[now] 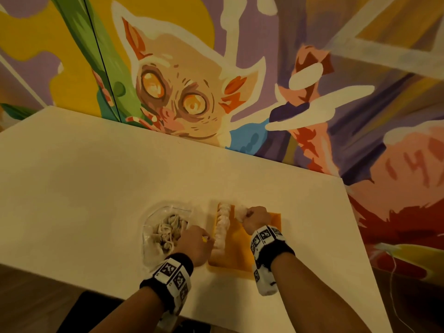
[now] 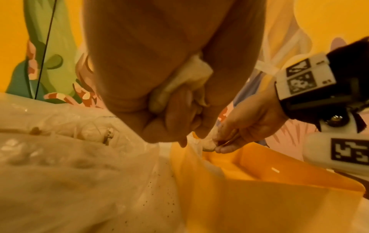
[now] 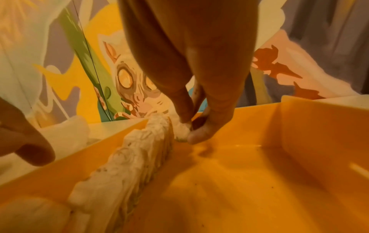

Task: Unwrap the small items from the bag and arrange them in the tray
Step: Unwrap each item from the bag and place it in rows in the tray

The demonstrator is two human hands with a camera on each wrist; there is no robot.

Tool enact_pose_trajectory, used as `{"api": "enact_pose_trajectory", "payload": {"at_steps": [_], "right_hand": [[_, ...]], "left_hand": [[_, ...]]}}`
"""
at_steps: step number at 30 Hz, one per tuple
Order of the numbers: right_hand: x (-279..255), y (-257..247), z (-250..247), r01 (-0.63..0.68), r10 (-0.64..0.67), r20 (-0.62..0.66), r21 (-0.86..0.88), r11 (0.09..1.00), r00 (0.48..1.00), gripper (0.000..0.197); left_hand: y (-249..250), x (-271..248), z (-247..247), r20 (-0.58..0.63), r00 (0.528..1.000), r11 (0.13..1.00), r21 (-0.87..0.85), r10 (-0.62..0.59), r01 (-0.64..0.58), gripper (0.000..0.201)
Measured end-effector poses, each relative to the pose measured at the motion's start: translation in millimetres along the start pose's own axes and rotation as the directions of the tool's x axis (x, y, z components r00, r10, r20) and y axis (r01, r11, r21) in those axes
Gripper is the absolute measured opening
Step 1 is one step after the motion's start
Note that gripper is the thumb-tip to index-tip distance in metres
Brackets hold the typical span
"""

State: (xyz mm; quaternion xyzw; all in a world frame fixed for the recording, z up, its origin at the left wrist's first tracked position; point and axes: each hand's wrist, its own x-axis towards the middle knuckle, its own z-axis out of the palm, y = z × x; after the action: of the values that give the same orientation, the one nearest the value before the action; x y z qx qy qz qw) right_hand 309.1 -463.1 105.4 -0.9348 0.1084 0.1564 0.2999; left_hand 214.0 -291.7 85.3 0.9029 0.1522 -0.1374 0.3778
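A clear plastic bag (image 1: 165, 233) of wrapped small items lies left of a yellow tray (image 1: 262, 236). A row of unwrapped white items (image 1: 222, 227) stands along the tray's left wall. My right hand (image 1: 247, 213) pinches one small white item (image 3: 182, 129) at the tray's far end, right beside the end of that row of white items (image 3: 139, 157), low over the tray floor (image 3: 239, 173). My left hand (image 1: 204, 239) hovers between bag and tray, fingers curled around a crumpled pale wrapper (image 2: 185, 78).
The white table (image 1: 96, 176) stretches wide to the left and back, ending at a painted mural wall (image 1: 182, 92). Its near edge runs just under my forearms. The right part of the tray floor is bare. The bag's film (image 2: 60, 165) bunches against the tray's left wall.
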Motion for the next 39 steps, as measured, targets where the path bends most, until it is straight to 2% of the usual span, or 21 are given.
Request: {"api": "enact_pose_trajectory", "payload": {"at_steps": [2, 8, 16, 20, 22, 24, 27, 31, 35, 37, 39], "right_hand": [[2, 0, 4, -0.02, 0.02, 0.025, 0.025, 0.999, 0.999, 0.021], [10, -2, 13, -0.087, 0.084, 0.088, 0.033, 0.996, 0.993, 0.034], [13, -6, 16, -0.21, 0.204, 0.058, 0.14, 0.968, 0.977, 0.055], [8, -5, 8, -0.265, 0.258, 0.063, 0.178, 0.948, 0.964, 0.036], [10, -4, 7, -0.273, 0.262, 0.081, 0.181, 0.945, 0.962, 0.036], [9, -6, 7, -0.255, 0.244, 0.085, 0.156, 0.954, 0.966, 0.04], [11, -6, 12, -0.157, 0.142, 0.148, 0.102, 0.982, 0.979, 0.031], [1, -11, 4, -0.121, 0.11, 0.093, 0.127, 0.985, 0.99, 0.043], [-1, -15, 3, -0.074, 0.047, 0.191, 0.139, 0.988, 0.98, 0.041], [6, -7, 6, -0.06, 0.037, 0.156, 0.145, 0.988, 0.987, 0.037], [6, -2, 9, -0.11, 0.098, 0.09, 0.14, 0.984, 0.991, 0.037]], "left_hand": [[-1, 0, 3, 0.015, 1.0, 0.999, 0.049, -0.022, 0.021, 0.029], [-7, 4, 12, 0.032, 0.998, 0.994, 0.101, -0.05, 0.047, 0.031], [-12, 6, 13, 0.038, 0.998, 0.994, 0.101, -0.049, 0.045, 0.026], [-12, 7, 14, 0.045, 0.997, 0.995, 0.086, -0.056, 0.052, 0.024], [-11, 7, 14, 0.048, 0.997, 0.996, 0.073, -0.055, 0.052, 0.024], [-10, 6, 13, 0.043, 0.998, 0.997, 0.064, -0.052, 0.049, 0.024], [-10, 6, 12, 0.045, 0.997, 0.997, 0.053, -0.055, 0.053, 0.025], [-9, 4, 11, 0.046, 0.997, 0.997, 0.051, -0.054, 0.052, 0.025], [-6, 1, 8, 0.046, 0.998, 0.999, 0.032, -0.044, 0.043, 0.023], [-5, 0, 6, 0.039, 0.999, 1.0, 0.0, -0.018, 0.018, 0.02], [-2, -4, 1, 0.013, 1.0, 0.997, -0.081, 0.007, -0.006, 0.017]]}}
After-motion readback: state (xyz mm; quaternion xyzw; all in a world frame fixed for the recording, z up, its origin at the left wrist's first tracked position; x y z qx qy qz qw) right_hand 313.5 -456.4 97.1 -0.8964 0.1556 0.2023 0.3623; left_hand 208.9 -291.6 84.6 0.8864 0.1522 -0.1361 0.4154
